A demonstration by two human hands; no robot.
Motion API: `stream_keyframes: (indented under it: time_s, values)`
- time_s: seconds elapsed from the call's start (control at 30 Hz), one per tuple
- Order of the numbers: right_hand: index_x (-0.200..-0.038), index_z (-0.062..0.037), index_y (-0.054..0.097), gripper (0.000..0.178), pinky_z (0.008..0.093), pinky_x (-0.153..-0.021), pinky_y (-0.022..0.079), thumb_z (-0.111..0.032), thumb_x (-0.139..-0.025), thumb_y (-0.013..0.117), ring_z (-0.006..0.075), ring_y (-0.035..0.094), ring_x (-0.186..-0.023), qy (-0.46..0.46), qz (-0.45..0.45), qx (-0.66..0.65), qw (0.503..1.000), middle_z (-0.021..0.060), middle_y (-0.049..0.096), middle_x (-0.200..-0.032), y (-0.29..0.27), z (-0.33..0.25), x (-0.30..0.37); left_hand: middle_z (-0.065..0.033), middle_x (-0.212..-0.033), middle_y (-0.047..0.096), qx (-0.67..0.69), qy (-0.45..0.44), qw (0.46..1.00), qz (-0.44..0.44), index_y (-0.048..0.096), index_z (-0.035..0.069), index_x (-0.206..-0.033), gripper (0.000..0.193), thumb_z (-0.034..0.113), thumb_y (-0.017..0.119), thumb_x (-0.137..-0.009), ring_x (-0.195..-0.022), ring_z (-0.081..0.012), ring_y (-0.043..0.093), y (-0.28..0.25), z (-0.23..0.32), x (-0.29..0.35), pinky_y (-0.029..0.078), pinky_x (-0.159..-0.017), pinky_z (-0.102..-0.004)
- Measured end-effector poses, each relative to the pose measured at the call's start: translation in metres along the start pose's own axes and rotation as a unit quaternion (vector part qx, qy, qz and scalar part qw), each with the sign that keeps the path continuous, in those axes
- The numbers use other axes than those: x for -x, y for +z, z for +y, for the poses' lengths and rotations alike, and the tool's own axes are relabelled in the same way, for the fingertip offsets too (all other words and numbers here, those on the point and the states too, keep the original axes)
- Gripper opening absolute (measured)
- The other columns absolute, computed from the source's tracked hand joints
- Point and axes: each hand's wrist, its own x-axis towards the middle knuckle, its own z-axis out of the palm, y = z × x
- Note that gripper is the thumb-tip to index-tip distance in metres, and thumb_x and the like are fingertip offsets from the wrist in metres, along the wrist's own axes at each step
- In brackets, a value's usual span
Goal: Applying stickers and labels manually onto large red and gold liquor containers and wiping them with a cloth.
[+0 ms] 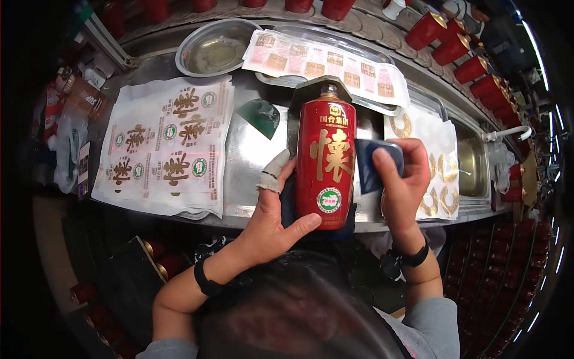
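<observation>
A glossy red bottle (307, 149) with gold characters and a round green-and-white emblem lies before me, its neck pointing away. My left hand (276, 206) grips its lower left side, the thumb across the front near the base. A pale cloth cover wraps one of the left fingers. At the bottle's right side my right hand (402, 173) pinches a dark blue flat scraper (371, 169), whose edge is beside the bottle; whether it touches cannot be told. Behind the bottle's neck shows a dark angular holder (323, 81).
Decal sheets (167, 143) are stacked at left, beside a green flat scraper (260, 118). A metal bowl (219, 48) and a tray with another decal sheet (326, 64) stand behind. Gold ring decals (445, 167) lie at right, near a sink (475, 164). Red bottles (451, 49) line a conveyor (382, 29).
</observation>
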Motion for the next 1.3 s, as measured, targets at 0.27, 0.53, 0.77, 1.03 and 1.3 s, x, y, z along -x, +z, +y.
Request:
stream_keyframes:
  time_s: [0.27, 0.53, 0.77, 1.03, 1.3]
  values:
    - [-0.098, -0.0017, 0.057, 0.019, 0.0194, -0.07, 0.049, -0.009, -0.088, 0.071, 0.0072, 0.061, -0.079, -0.018, 0.044, 0.024, 0.999, 0.0051, 0.065, -0.087, 0.002, 0.013, -0.019, -0.0261, -0.151, 0.024, 0.006, 0.01, 1.0, -0.003, 0.0, 0.0, -0.151, 0.102, 0.024, 0.074, -0.085, -0.143, -0.0313, 0.024, -0.001, -0.001, 0.0, 0.016, -0.117, -0.0422]
    - [-0.092, -0.0021, 0.064, 0.018, 0.0311, -0.066, 0.052, 0.003, -0.077, 0.073, 0.0216, 0.065, -0.07, -0.278, -0.073, 0.219, 0.932, 0.008, 0.065, -0.08, 0.02, -0.015, -0.044, -0.0244, -0.153, 0.022, -0.002, 0.018, 1.0, -0.011, 0.0, 0.002, -0.152, 0.104, 0.027, 0.075, -0.084, -0.145, -0.0306, 0.022, -0.007, 0.001, 0.001, 0.014, -0.118, -0.0416]
    - [-0.087, -0.005, 0.068, 0.024, 0.0336, -0.061, 0.049, -0.006, -0.065, 0.079, 0.0229, 0.062, -0.076, -0.429, -0.265, 0.242, 0.829, 0.0072, 0.065, -0.088, 0.001, -0.026, 0.056, -0.0278, -0.153, 0.02, -0.099, 0.069, 0.99, -0.076, -0.001, -0.001, -0.15, 0.116, 0.018, 0.082, -0.07, -0.144, -0.0346, 0.024, -0.021, -0.001, 0.007, 0.02, -0.118, -0.0419]
    - [-0.101, -0.0011, 0.053, 0.024, 0.0182, -0.068, 0.049, -0.008, -0.088, 0.072, 0.004, 0.058, -0.075, 0.195, 0.033, 0.02, 0.98, 0.0029, 0.063, -0.087, -0.026, 0.018, 0.1, -0.0215, -0.149, 0.034, -0.236, 0.085, 0.968, -0.033, 0.013, -0.002, -0.147, 0.11, 0.021, 0.087, -0.069, -0.141, -0.0314, 0.033, -0.003, 0.0, -0.001, 0.022, -0.117, -0.0432]
    - [-0.101, -0.0025, 0.052, 0.024, 0.0207, -0.068, 0.05, -0.01, -0.089, 0.072, 0.0053, 0.059, -0.078, 0.154, -0.001, -0.014, 0.988, 0.0031, 0.062, -0.086, -0.012, -0.004, 0.085, -0.0205, -0.145, 0.038, -0.198, 0.079, 0.977, -0.007, 0.015, -0.001, -0.147, 0.107, 0.015, 0.087, -0.069, -0.138, -0.0292, 0.038, 0.001, -0.002, -0.001, 0.025, -0.116, -0.0423]
